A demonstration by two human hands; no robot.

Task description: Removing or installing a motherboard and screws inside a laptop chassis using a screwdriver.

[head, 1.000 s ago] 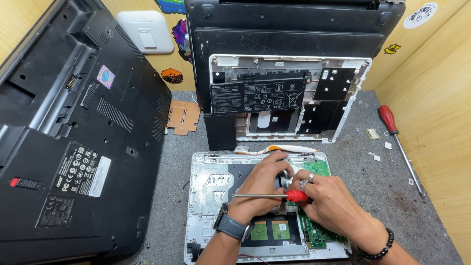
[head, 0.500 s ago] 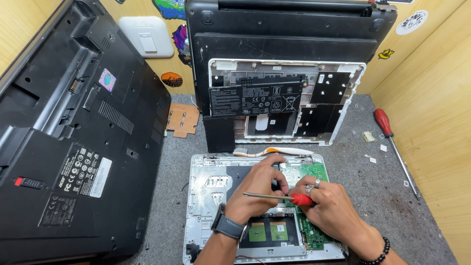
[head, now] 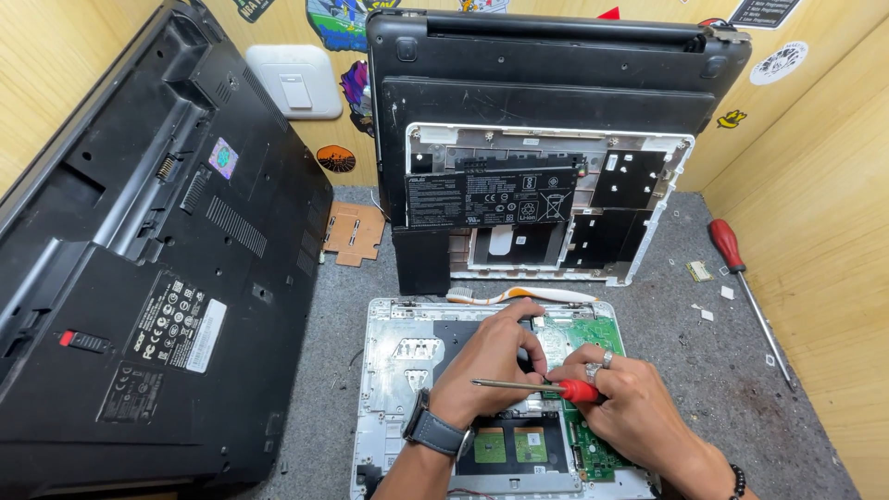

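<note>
Right hand (head: 639,407) gripped 1 small red-handled screwdriver (head: 537,387), its thin shaft lying level across the left hand (head: 491,366), whose curled fingers pressed into the opened white laptop base (head: 394,370) on the grey mat (head: 741,389); whether they pinched anything could not be told. Screwdriver probably light, stiff, best held at its handle. Green circuit board (head: 588,331) likely fragile, safest held by its edges. Counted: 4 laptop bodies, 2 screwdrivers, the second (head: 745,282) well apart at right
</note>
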